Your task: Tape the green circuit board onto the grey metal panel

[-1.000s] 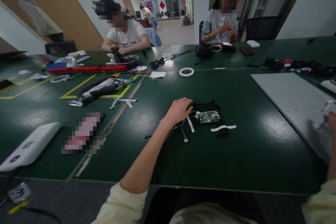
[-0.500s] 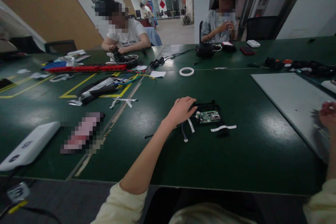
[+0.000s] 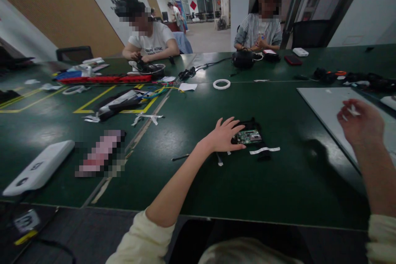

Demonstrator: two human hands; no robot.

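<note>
A green circuit board (image 3: 250, 137) with black parts around it lies on the table in front of me. My left hand (image 3: 225, 135) rests at the board's left edge with its fingers spread, covering part of it. A strip of white tape (image 3: 265, 150) lies just below the board, over a black piece. Short cables with a white connector (image 3: 220, 163) stick out from under my left hand. To the right, my right hand (image 3: 361, 121) is raised over the white panel (image 3: 318, 111), its fingers closed on a small white scrap (image 3: 353, 110).
A roll of white tape (image 3: 222, 84) lies beyond the board. A white power bank-like case (image 3: 38, 168) and a pink phone-like object (image 3: 100, 152) are on the left. Red strips (image 3: 107, 79) and cables lie farther back. Two people sit across the green table (image 3: 192, 109).
My right hand has moved left and up from the right edge, with the white scrap. My left hand has shifted slightly right over the board, its fingers spread wider.
</note>
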